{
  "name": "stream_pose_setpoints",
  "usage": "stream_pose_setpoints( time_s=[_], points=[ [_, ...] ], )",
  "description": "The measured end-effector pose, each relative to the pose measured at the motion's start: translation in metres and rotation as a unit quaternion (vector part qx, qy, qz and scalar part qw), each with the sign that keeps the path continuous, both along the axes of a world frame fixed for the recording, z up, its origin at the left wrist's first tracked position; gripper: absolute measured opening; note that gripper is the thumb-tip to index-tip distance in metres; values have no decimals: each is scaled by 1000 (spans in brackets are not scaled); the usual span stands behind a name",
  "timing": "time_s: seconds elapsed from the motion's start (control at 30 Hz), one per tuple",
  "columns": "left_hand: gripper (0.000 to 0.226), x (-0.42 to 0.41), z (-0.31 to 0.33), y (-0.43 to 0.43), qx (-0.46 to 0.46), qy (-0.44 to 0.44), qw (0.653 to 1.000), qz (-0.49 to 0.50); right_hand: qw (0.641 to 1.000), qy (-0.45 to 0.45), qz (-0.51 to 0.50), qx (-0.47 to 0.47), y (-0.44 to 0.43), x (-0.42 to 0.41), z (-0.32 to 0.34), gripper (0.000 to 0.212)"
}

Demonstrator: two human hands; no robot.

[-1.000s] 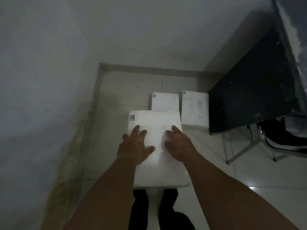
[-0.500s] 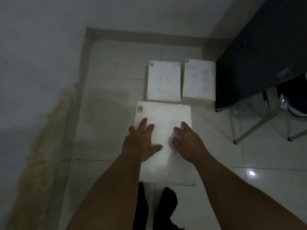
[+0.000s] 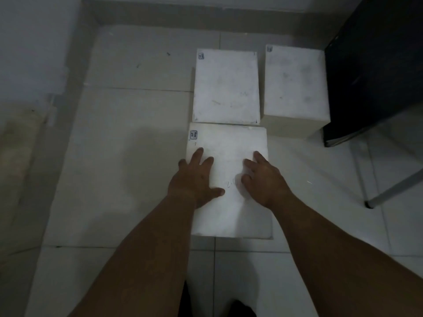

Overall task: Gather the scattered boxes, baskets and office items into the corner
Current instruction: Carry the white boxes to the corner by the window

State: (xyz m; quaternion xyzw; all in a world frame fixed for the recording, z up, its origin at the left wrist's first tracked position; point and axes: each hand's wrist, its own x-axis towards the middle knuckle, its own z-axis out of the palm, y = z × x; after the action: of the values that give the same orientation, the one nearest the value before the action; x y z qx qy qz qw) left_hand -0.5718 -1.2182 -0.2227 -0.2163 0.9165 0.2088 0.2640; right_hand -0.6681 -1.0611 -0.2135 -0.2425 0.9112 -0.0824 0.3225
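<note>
Near the floor corner, left hand (image 3: 194,179) and right hand (image 3: 263,179) press flat, fingers spread, on a white box (image 3: 231,143), seemingly to slide it against a second box (image 3: 226,85).

1. Dim room corner seen from above; light low & greyish.
2. Floor (image 3: 128,156): pale glossy tiles w/ thin grout lines.
3. Grey skirting (image 3: 160,14) runs along back & left walls.
4. Left wall (image 3: 27,53): pale, w/ yellowish stain (image 3: 16,145) lower down.
5. Black furniture panel (image 3: 377,65) at right; slanted metal leg (image 3: 393,191) meets the floor nearby.
</note>
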Motion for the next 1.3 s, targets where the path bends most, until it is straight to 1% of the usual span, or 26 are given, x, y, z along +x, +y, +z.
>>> stream_pose_setpoints(
  time_s=[0.1,0.2,0.27,0.4,0.5,0.63,0.73,0.8,0.87,1.03,1.1,1.2,1.3],
  points=[
    [95,-16,-32,-6,-10,5,1000,-4,1000,10,11,-7,-5,-15,-38,37],
    [94,-26,-56,-6,-19,-14,1000,-17,1000,14,11,-5,-8,-24,-59,34],
    [93,-30,-64,-5,-31,-19,999,-24,1000,14,24,1,-8,-29,-64,38],
    [94,-38,-56,-6,-17,-61,997,-35,997,-33,41,49,-12,-37,-59,59],
    [96,-39,-48,-5,-13,-87,995,-36,993,-60,37,93,-17,-35,-60,70],
    [91,-28,-42,-1,-50,-93,992,-65,988,-56,20,140,-19,-22,-58,70],
    [84,-13,-19,3,-81,-89,988,-94,987,-40,37,151,-17,-4,-32,66],
    [80,-2,17,6,-89,-75,987,-108,988,-41,40,140,-13,11,7,64],
    [77,6,68,11,-98,-57,986,-119,990,-40,48,126,-8,26,59,62],
    [69,10,257,22,-106,-1,982,-156,997,-21,45,66,6,47,247,53],
    [65,-1,344,22,-104,37,979,-173,999,0,33,23,7,42,333,52],
    [60,-25,471,25,-111,105,970,-191,997,68,-14,-29,11,28,462,50],
    [59,-49,587,38,-132,187,949,-218,981,161,-77,-72,31,20,580,46]
  ],
)
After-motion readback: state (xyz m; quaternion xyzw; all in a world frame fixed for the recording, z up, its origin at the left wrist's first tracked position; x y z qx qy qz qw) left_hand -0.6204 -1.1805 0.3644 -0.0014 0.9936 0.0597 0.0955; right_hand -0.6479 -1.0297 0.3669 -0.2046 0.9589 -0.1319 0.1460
